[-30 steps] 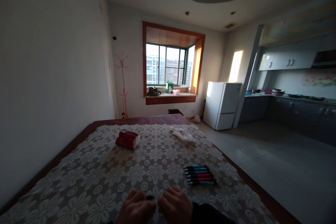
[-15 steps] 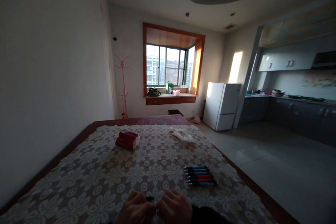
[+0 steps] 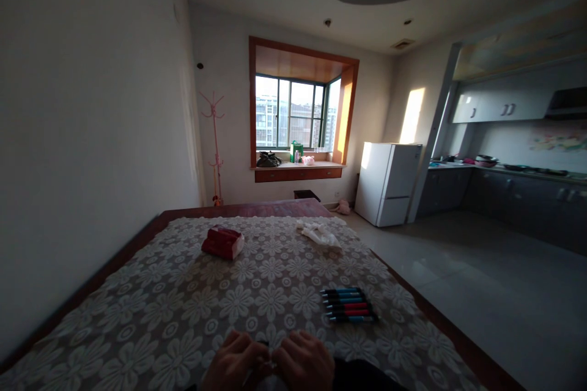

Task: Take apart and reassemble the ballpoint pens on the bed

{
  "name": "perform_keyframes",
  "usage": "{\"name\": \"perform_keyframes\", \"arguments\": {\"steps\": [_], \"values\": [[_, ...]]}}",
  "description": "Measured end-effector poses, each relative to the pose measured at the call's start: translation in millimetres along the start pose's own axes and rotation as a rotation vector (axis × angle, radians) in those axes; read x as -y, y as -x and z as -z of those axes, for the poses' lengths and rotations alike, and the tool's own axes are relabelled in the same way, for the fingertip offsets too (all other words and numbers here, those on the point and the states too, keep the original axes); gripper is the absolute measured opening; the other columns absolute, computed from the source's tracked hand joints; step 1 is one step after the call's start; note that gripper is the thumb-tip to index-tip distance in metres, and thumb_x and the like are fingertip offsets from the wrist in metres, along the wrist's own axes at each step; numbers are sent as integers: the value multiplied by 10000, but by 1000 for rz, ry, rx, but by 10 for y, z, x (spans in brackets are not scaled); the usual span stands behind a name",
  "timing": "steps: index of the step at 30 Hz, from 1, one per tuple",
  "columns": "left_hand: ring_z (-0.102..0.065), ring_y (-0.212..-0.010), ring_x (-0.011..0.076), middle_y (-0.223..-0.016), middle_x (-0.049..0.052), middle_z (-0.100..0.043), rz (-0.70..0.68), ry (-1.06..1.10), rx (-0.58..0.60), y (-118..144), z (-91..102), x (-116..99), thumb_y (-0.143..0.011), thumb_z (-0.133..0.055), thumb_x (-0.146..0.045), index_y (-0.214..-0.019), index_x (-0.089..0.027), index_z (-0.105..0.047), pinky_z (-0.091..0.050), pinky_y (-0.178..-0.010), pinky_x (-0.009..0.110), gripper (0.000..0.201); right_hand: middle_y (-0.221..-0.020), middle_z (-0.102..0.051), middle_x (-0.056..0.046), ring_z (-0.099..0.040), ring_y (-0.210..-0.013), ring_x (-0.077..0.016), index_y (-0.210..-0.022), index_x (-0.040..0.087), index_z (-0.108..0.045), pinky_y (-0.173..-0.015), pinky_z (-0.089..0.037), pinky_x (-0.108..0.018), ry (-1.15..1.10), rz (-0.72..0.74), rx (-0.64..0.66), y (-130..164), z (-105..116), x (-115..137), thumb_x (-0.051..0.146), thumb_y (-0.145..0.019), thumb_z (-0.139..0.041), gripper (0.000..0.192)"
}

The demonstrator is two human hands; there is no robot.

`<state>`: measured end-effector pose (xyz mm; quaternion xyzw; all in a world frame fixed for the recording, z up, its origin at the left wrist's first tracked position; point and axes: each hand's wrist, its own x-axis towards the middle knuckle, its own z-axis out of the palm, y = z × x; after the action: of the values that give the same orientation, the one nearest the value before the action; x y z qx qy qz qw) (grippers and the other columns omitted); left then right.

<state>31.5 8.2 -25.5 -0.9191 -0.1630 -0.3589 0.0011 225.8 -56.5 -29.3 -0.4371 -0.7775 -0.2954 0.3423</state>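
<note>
My left hand and my right hand are curled side by side at the near edge of the table, knuckles up. Between them they pinch a small dark object; only its tip shows, and what it is cannot be told. A row of several pens with blue and red barrels lies on the lace tablecloth just right of and beyond my right hand.
A red tissue pack and a crumpled white cloth lie farther up the table. The left wall runs close along the table. A white fridge, kitchen counter and tiled floor lie to the right.
My hands have drawn slightly closer together and a little lower in view; the dark object shows less. Everything on the table stays put.
</note>
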Motion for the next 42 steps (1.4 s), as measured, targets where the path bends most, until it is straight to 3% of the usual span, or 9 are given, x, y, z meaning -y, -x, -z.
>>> {"name": "perform_keyframes", "arguments": {"steps": [4,8,13,16,19,27,36,42], "values": [[-652,-644,125,-696,-50,-672,-10,25,-13,5,-14,15,-1030,-509,-410,-893,-256,-606,-497,-665,250,227,-598,-540,26,-518,-547,-140,-737,226,-478,-558,-266,-320,-7,-8,7,-15,26,8,322,-1092,-254,430],[-664,-726,138,-801,-21,-696,60,56,-61,-32,36,-41,-1039,-461,-466,-969,-255,-608,-516,-697,251,266,-603,-553,20,-528,-555,-145,-722,232,-479,-557,-249,-327,-24,-124,36,-34,67,1,399,-1085,-265,453],[-650,-767,156,-841,14,-676,160,17,-171,-66,105,-79,-1031,-432,-260,-996,-245,-600,-517,-711,258,172,-642,-586,13,-550,-591,-132,-734,229,-485,-585,-290,-304,-148,-324,6,-38,148,-61,358,-1062,-338,382],[-640,-806,182,-845,6,-663,117,-25,-47,-55,83,-56,-880,-577,-178,-925,-241,-583,-503,-708,284,78,-692,-615,10,-580,-640,-124,-790,231,-532,-600,-327,-272,-267,-383,23,-22,170,-106,317,-1037,-421,284],[-630,-837,195,-861,-7,-669,51,-54,110,-32,19,-26,-717,-625,-105,-866,-241,-573,-486,-718,300,208,-687,-609,7,-584,-641,-130,-807,233,-551,-602,-344,-262,-326,-412,-15,-6,157,-121,305,-1029,-440,259],[-625,-817,189,-853,-28,-686,57,-88,187,-9,-43,12,-662,-642,-77,-846,-245,-586,-461,-702,300,255,-708,-617,10,-593,-657,-128,-803,228,-530,-607,-330,-268,-359,-443,9,-34,169,-93,296,-1021,-430,249],[-645,-791,178,-835,-36,-687,37,-124,139,15,-104,24,-803,-693,-152,-851,-249,-584,-472,-689,295,153,-702,-622,15,-590,-642,-127,-784,228,-503,-591,-293,-275,-326,-406,61,-6,138,-122,311,-1018,-419,262],[-662,-729,147,-758,-35,-674,174,-27,20,23,-84,36,-984,-574,-252,-876,-247,-598,-495,-639,230,111,-698,-621,8,-585,-651,-129,-776,226,-521,-610,-318,-276,-293,-418,40,-13,152,-97,316,-1029,-407,291]]}}
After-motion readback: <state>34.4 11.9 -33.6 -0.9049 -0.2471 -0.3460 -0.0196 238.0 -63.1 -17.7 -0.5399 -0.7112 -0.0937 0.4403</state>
